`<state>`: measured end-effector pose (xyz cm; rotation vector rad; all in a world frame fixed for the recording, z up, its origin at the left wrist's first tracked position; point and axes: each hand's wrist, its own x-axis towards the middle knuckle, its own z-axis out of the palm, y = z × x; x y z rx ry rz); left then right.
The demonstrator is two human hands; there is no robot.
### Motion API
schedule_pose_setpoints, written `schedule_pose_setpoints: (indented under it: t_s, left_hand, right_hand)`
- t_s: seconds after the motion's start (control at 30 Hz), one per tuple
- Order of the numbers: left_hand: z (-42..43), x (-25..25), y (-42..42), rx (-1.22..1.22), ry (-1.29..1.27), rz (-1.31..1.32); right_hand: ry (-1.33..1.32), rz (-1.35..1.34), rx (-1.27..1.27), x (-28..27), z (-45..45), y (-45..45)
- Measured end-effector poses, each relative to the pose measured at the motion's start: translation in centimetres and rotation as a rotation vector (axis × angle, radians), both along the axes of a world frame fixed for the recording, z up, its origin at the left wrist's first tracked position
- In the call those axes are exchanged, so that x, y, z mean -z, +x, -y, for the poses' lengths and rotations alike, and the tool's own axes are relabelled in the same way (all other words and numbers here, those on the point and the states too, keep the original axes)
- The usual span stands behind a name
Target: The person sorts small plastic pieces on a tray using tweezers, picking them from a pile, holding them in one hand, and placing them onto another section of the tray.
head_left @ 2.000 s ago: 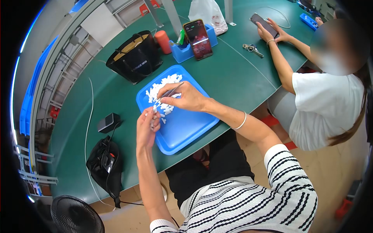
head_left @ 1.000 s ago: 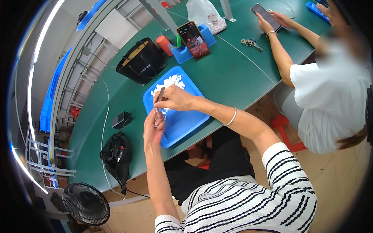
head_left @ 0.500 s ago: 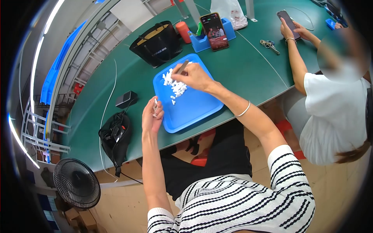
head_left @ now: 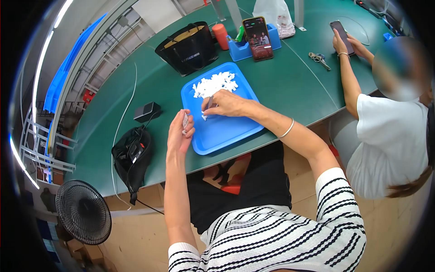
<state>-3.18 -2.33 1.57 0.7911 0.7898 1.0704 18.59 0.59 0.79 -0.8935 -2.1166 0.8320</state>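
On the blue tray [head_left: 229,131] lies a pile of small white pieces [head_left: 215,83], towards its far side. My right hand [head_left: 226,103] is over the middle of the tray, closed around a thin, flat grey metal tool [head_left: 210,102]; its exact kind is too small to tell. By that tool's tip, a single white piece [head_left: 204,116] is apart from the pile. At the tray's left edge, my left hand [head_left: 180,131] is closed with a small white piece [head_left: 185,121] in its fingers.
A phone [head_left: 258,40] leans on a blue holder [head_left: 239,50] behind the tray, beside a black bag [head_left: 188,50]. To the left are a dark box [head_left: 147,111] and a black pouch [head_left: 131,156]. Keys [head_left: 320,60] lie to the right, near another person's hands [head_left: 346,43].
My right hand has moved from above the pile towards me, nearer my left hand, uncovering the pile. My left hand still holds its white piece. The head view has shifted slightly.
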Motion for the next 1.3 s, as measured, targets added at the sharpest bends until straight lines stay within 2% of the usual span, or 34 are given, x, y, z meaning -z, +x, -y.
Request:
schedule_pose_setpoints:
  t_s: [0.13, 0.2, 0.3, 0.5, 0.57, 0.63, 0.7, 0.77, 0.87, 0.97, 1.1, 1.17, 1.23, 1.3]
  left_hand:
    - [0.1, -0.2, 0.2, -0.006, 0.022, -0.121]
    - [-0.2, 0.2, 0.2, -0.007, 0.019, -0.149]
    - [-0.4, 0.1, 0.4, -0.036, 0.015, -0.229]
    - [-0.8, -0.3, 1.8, -0.045, 0.144, -0.545]
    - [-1.0, -0.4, 2.1, 0.039, 0.133, -0.638]
    - [-1.4, -0.4, 2.4, 0.062, 0.135, -0.651]
    - [-1.8, -0.3, 2.5, 0.084, 0.131, -0.66]
    - [-2.4, -0.1, 2.3, 0.121, 0.072, -0.496]
    - [-2.4, -0.1, 2.5, 0.094, 0.058, -0.421]
    - [-2.9, -0.4, 2.4, 0.071, 0.047, -0.317]
    - [-3.9, -0.2, 1.7, 0.064, 0.003, -0.131]
    - [-4.3, 0.0, 1.6, 0.05, -0.03, -0.086]
    - [-4.5, 0.0, 1.7, 0.074, -0.071, 0.035]
    - [-5.0, -0.1, 2.0, 0.079, -0.067, 0.038]
  right_hand:
    - [0.06, -0.076, -0.025, 0.3, -0.3, 0.0]
    - [0.133, -0.09, 0.078, -0.1, -0.2, 0.2]
    - [0.113, -0.182, 0.077, -0.4, -0.2, 0.5]
    - [0.122, -0.28, 0.061, -0.6, 0.0, 0.6]
    - [0.144, -0.312, 0.064, -0.6, 0.2, 0.6]
    - [0.069, -0.247, 0.08, -1.1, 0.5, 0.8]
    - [0.091, -0.293, 0.077, -0.8, 0.2, 0.8]
    - [0.11, -0.329, 0.066, -0.5, -0.1, 0.9]
    - [-0.029, -0.458, 0.109, -0.3, -0.1, 0.7]
    - [-0.043, -0.545, 0.19, -0.2, -0.7, 1.1]
    - [0.067, -0.345, 0.408, -0.7, -0.9, 1.8]
    - [0.098, -0.382, 0.386, 0.3, -1.6, 1.6]
    - [0.046, -0.183, 0.396, 0.3, -1.5, 1.8]
    - [0.056, -0.129, 0.393, 0.2, -1.4, 1.7]
